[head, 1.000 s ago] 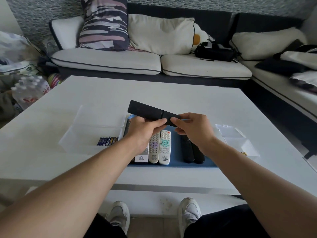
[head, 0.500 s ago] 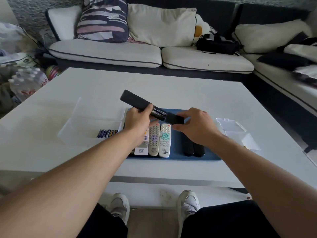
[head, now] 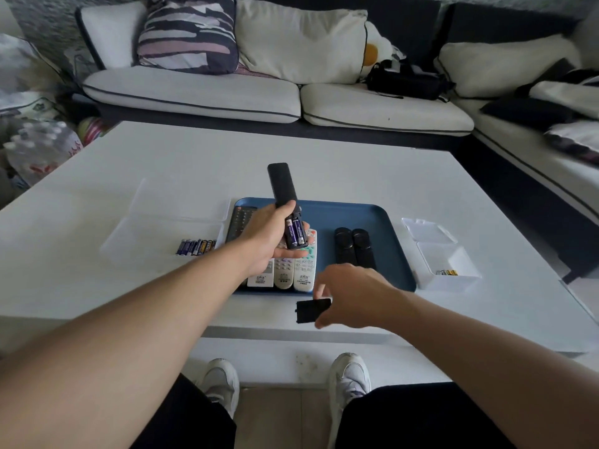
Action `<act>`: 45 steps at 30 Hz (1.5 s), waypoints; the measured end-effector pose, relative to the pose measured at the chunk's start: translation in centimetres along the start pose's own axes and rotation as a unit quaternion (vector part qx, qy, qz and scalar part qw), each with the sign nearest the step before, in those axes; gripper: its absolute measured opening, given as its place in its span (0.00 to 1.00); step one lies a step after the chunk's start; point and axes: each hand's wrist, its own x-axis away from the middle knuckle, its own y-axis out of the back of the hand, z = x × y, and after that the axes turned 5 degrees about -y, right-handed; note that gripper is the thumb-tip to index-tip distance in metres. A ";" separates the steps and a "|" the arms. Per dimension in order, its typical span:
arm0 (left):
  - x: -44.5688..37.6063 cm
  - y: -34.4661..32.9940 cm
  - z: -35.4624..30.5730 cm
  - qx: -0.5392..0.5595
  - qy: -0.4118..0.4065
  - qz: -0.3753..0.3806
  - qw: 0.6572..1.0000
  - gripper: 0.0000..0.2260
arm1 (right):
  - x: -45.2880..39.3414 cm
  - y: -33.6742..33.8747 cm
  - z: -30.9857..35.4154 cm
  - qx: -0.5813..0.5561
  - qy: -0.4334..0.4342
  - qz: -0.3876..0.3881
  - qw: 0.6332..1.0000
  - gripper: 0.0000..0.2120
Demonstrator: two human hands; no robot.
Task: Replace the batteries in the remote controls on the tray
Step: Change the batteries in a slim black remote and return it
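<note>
Nothing is reading clearly. Print is showing on the two purple batteries [head: 294,233] in the black remote [head: 282,186], and small labels are showing at the near ends of the white remotes [head: 293,273], all too small and blurred to make out.

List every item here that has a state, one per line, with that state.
Black remote: held in left hand, compartment open, two batteries still inside.
Battery cover: off, pinched by right hand at the table's near edge.
Left clear box: open, batteries inside.
Right clear box: lid open.
Two black remotes: lying on blue tray.
</note>
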 end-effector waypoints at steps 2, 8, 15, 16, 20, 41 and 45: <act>0.1 0.0 0.0 -0.004 0.005 0.013 1.000 0.16 | -0.2 -0.8 0.2 0.018 0.004 0.004 1.000 0.21; 0.2 -0.1 -0.1 0.007 0.018 0.029 0.999 0.21 | -0.7 -2.4 0.4 0.056 -0.009 -0.004 0.998 0.23; 0.2 0.3 -0.1 0.005 0.023 0.042 0.999 0.22 | -0.7 -2.1 0.5 0.054 -0.034 -0.021 0.998 0.26; 0.2 0.3 -0.1 0.005 0.024 0.044 0.999 0.22 | -0.7 -1.6 0.6 0.042 -0.041 -0.029 0.998 0.24; 0.2 0.4 0.0 0.000 0.020 0.056 0.998 0.24 | -0.8 0.9 0.5 -0.024 -0.072 -0.151 0.986 0.13; 1.7 0.1 0.4 -0.074 -0.016 0.080 0.994 0.20 | -2.1 2.6 0.8 -0.025 0.078 -0.261 0.962 0.23; 1.7 -0.3 1.1 -0.102 -0.034 0.079 0.991 0.21 | -2.2 2.8 0.6 -0.049 0.069 -0.214 0.973 0.24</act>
